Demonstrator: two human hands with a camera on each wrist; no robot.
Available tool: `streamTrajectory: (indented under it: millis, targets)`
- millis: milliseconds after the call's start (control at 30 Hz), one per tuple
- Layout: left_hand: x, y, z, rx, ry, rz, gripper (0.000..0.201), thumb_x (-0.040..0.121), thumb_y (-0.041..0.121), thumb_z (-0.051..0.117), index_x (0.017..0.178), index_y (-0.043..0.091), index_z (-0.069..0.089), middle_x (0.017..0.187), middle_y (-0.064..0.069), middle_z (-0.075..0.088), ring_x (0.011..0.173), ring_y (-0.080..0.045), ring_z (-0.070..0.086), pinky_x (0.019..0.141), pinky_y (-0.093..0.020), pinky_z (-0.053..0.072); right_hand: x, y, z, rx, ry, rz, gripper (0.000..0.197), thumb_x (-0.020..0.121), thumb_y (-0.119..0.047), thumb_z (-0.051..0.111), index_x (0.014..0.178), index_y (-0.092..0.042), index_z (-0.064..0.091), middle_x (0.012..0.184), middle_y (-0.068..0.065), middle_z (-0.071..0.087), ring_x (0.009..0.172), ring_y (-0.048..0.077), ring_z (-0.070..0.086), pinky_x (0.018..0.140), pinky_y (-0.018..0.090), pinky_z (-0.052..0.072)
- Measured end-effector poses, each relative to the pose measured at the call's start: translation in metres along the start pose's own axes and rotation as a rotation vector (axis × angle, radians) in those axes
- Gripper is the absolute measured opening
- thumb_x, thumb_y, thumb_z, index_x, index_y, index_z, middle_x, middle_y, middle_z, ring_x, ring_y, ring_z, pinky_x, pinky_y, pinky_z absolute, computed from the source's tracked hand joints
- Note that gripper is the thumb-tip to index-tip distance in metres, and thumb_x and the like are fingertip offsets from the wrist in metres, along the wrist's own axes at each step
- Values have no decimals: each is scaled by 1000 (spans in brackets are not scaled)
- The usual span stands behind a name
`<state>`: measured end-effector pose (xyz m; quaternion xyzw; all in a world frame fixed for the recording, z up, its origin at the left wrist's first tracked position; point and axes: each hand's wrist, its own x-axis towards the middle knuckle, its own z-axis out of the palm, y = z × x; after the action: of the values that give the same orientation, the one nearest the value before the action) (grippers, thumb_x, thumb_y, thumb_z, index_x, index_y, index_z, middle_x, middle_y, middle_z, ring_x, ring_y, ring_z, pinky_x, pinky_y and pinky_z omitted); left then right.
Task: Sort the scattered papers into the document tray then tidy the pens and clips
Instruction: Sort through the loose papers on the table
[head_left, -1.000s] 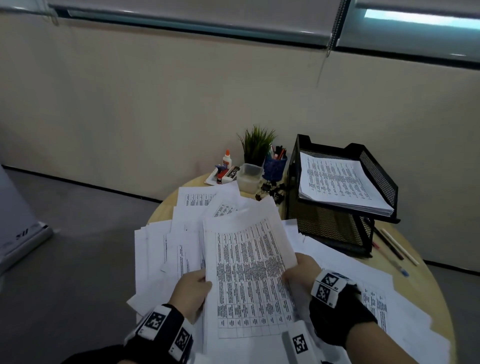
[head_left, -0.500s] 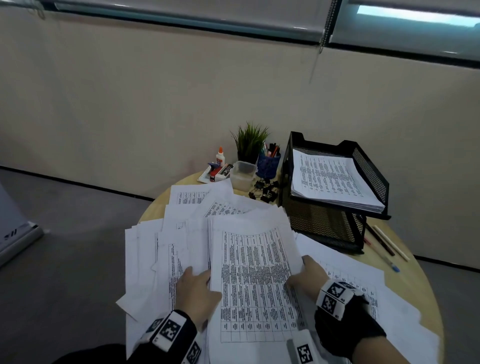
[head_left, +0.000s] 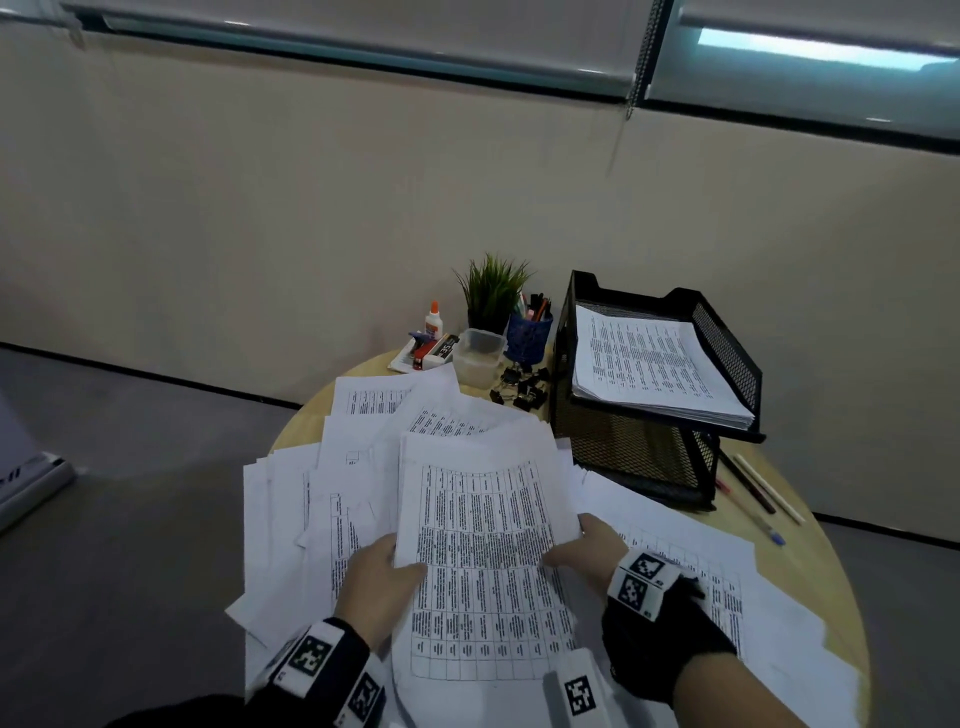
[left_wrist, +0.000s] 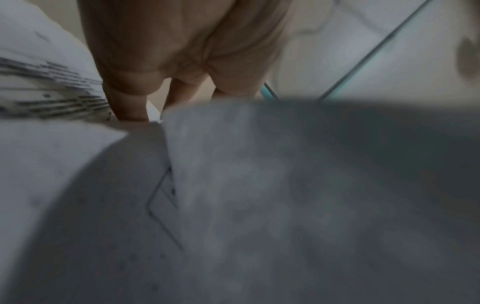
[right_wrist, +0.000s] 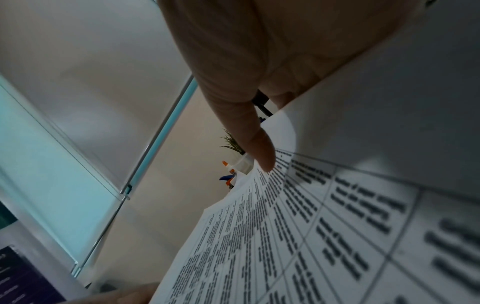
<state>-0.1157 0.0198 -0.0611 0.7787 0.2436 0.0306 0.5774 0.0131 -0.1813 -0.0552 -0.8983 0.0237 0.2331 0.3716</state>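
A stack of printed sheets (head_left: 483, 551) is lifted off the scattered papers (head_left: 291, 499) on the round wooden table (head_left: 826, 561). My left hand (head_left: 384, 577) grips its left edge, thumb on top. My right hand (head_left: 587, 545) grips the right edge, and the right wrist view shows the thumb on the printed sheets (right_wrist: 298, 236). The left wrist view is blurred, with fingers (left_wrist: 130, 102) on paper. The black mesh document tray (head_left: 727, 338) stands at the back right with a pile of papers (head_left: 654, 369) on its top tier. Black binder clips (head_left: 524, 387) lie beside it. Loose pens (head_left: 753, 488) lie to its right.
At the table's back stand a blue pen cup (head_left: 529, 332), a small plant (head_left: 491, 291), a clear plastic container (head_left: 479, 356), a glue bottle (head_left: 432, 321) and a stapler (head_left: 426, 351). More sheets (head_left: 727, 582) lie at the right. A wall rises behind.
Both hands and the stack have stayed near the table's front. My left hand shifted its hold along the stack's left edge, and the sheets now curve upward a little.
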Motion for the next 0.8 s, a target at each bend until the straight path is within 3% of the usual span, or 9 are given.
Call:
streamTrajectory:
  millis: [67, 133, 200, 333, 400, 467, 533, 633, 800]
  targets:
    - [1, -1, 2, -16, 15, -54, 14, 88, 7, 60, 96, 18, 59, 115, -7, 60, 92, -18, 60, 79, -26, 49, 3, -3, -1, -23, -1, 29, 68, 71, -16, 78, 128, 1, 45, 126, 15, 56, 115, 27, 54, 87, 32, 48]
    - [4, -3, 2, 18, 26, -101, 32, 87, 14, 62, 116, 4, 54, 129, -13, 53, 111, -28, 55, 99, -38, 45, 6, -2, -2, -26, -33, 46, 77, 69, -17, 80, 134, 3, 43, 134, 17, 52, 122, 30, 51, 97, 35, 46]
    - [8, -6, 0, 38, 63, -149, 52, 87, 18, 62, 127, -10, 44, 135, -23, 47, 122, -36, 48, 105, -42, 38, 4, 1, 1, -72, -62, 59, 73, 71, -18, 77, 133, 3, 45, 133, 17, 53, 121, 29, 51, 97, 32, 46]
    - [13, -5, 0, -4, 110, -182, 59, 86, 18, 63, 129, -15, 38, 132, -30, 44, 123, -39, 45, 102, -43, 37, -3, 5, 6, -193, -3, 57, 15, 78, -8, 60, 83, -8, 46, 88, 8, 54, 81, 19, 54, 63, 22, 43]
    - [13, -3, -2, -42, 102, -177, 45, 86, 14, 63, 115, -16, 46, 113, -32, 50, 110, -40, 52, 93, -41, 43, -4, 5, 8, -219, 25, 26, 36, 81, -6, 58, 66, -18, 28, 72, 0, 39, 63, 10, 39, 53, 21, 35]
    - [16, 0, -5, -115, 80, -170, 18, 86, 9, 63, 79, 0, 49, 75, -17, 48, 73, -25, 52, 66, -30, 41, -4, 4, 8, -238, 30, 13, 44, 84, -7, 57, 64, -21, 21, 69, -3, 33, 59, 6, 33, 49, 19, 30]
    - [19, 0, -11, -201, 57, -194, 33, 86, 8, 63, 67, 13, 37, 69, 0, 37, 63, -11, 39, 57, -24, 30, -4, 3, 9, -264, 37, -3, 46, 87, -6, 54, 63, -20, 18, 69, -3, 30, 58, 6, 30, 45, 17, 24]
    - [17, 1, -11, -252, 1, -175, 4, 85, 2, 64, 87, 5, 63, 84, -4, 61, 81, -21, 59, 76, -31, 50, -3, 6, 10, -288, 45, -11, 40, 87, -7, 53, 65, -19, 22, 70, -4, 32, 59, 5, 32, 44, 16, 23]
    - [11, 4, -1, -276, 62, -101, 29, 78, -5, 68, 103, 6, 61, 100, -13, 67, 91, -29, 64, 84, -41, 53, -7, 10, 8, -193, 1, -18, 14, 83, -6, 58, 86, -9, 44, 87, 7, 50, 81, 19, 49, 54, 20, 36]
